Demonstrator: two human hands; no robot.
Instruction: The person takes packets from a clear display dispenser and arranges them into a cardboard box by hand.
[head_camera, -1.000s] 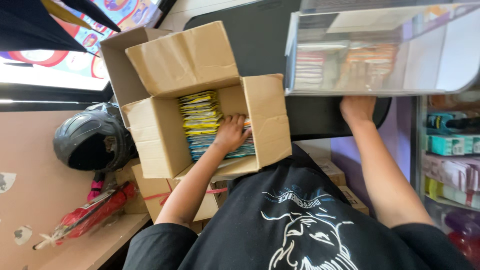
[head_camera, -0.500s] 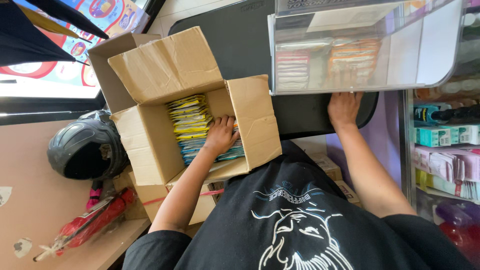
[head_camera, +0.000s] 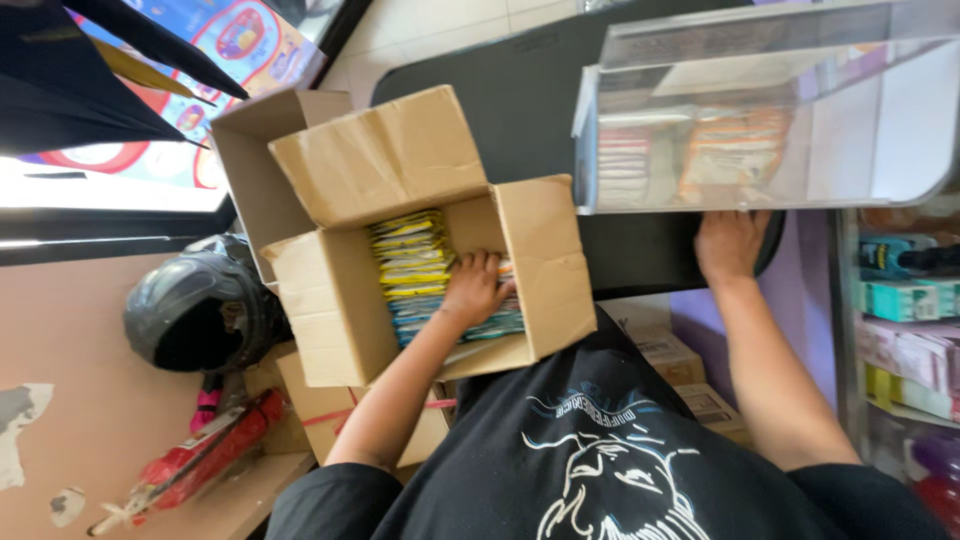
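Yellow and blue flat sachets stand packed in the open brown cardboard box. The left hand reaches in, fingers curled onto them, mid-pick; lifting a bunch clear seems next. The right hand lies flat, fingers together, beneath the clear acrylic display case.

The cardboard box is open on top; its 4 flaps stand out around the opening. Packets fill its far half, so the left hand has room only near the near wall. The clear display case blocks the counter's right edge.
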